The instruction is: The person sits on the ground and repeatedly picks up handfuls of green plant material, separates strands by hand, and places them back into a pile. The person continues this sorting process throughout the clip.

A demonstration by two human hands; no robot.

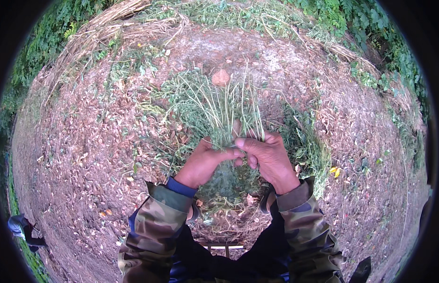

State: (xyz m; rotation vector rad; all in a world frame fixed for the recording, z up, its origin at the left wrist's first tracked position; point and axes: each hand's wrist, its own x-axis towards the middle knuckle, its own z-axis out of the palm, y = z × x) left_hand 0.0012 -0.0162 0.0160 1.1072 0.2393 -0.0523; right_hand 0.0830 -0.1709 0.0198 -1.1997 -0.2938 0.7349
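Both hands meet in front of me around a bundle of thin green plant stems (219,109), whose pale cut-looking ends fan out away from me. My left hand (209,159) grips the bundle from the left, thumb laid across it. From the right, my right hand (269,152) pinches several stems between thumb and fingers. Feathery foliage (226,180) hangs below the hands toward my feet. A heap of cut green plants (311,148) lies on the ground beside my right hand. One dry brown leaf (220,77) shows just past the stem ends.
Dry leaves cover the soil (92,148) all around. Bundled dry stalks (99,32) lie at the far left, with more green cuttings (247,16) behind. Leafy bushes (361,21) border the ground. A person (25,231) is at the far left edge. Below me is a slatted seat (226,246).
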